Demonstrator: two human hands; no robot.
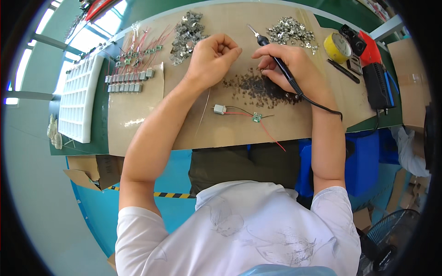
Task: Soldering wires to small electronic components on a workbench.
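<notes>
My right hand [294, 69] holds a soldering iron [286, 72] across its fingers, its tip pointing up and away to the left. The thumb and fingertips of that hand come together over a heap of tiny dark brown parts [264, 87]; whether they pinch one is too small to tell. My left hand [213, 60] is closed, thumb against curled fingers, beside a pile of silvery metal pieces [188, 37]. What it holds, if anything, is hidden. A thin pale wire [202, 112] runs below its wrist. Nearer me lie a small motor [220, 109] and a green circuit board [257, 117], joined by wires.
Rows of motors [125, 87] and wired circuit boards [138, 54] lie at left, beside a white compartment tray [82, 99]. More metal pieces [291, 32] are at the far right, near yellow tape [337, 48] and a black box [378, 86]. The iron's cord [324, 109] crosses my right wrist.
</notes>
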